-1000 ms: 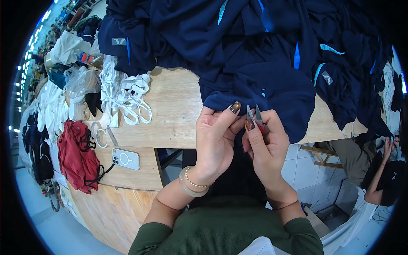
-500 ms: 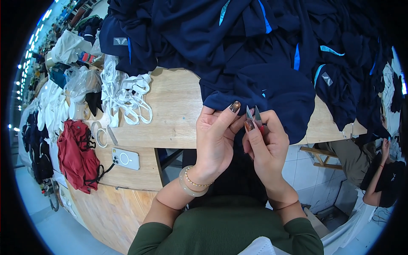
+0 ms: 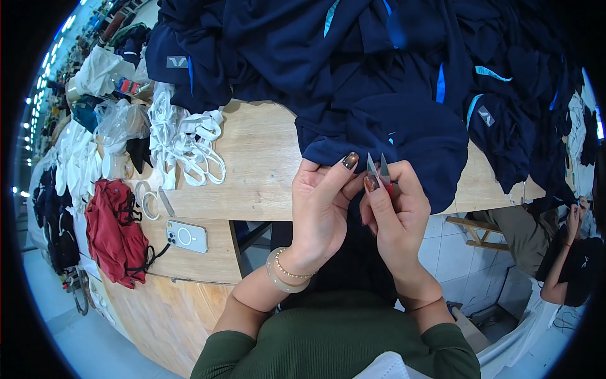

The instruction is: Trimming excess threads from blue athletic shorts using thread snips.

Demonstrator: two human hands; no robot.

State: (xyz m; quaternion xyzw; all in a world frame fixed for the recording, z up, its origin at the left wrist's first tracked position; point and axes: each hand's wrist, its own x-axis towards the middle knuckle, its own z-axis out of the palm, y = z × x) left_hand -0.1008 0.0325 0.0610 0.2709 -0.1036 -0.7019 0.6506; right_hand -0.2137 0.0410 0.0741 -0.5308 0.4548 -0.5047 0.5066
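Note:
My left hand [image 3: 320,208] pinches the edge of a navy garment [image 3: 416,129] between thumb and fingers, and a fold of cloth lies over the fingertips. Close beside it, my right hand [image 3: 404,211] grips a pair of thread snips [image 3: 384,172] with red on the handle. Their two pointed blades face up, spread a little apart, next to the garment's lower edge. A small light-blue mark shows on the cloth just above the blades. The rest of the garment spreads over the table edge, in front of a large navy pile [image 3: 278,50] with blue strips.
Left on the wooden table [image 3: 259,164] lie white straps [image 3: 202,148], tape rolls [image 3: 150,205], a phone [image 3: 187,236] and a red cloth bag [image 3: 117,234]. A plastic bag [image 3: 123,120] sits behind them. At the far right another person's arm [image 3: 558,271] reaches up beside a wooden stool [image 3: 476,232].
The snips and my right hand have shifted very slightly upward. My left hand keeps its pinch on the garment. The other person's hands at the right have moved a little.

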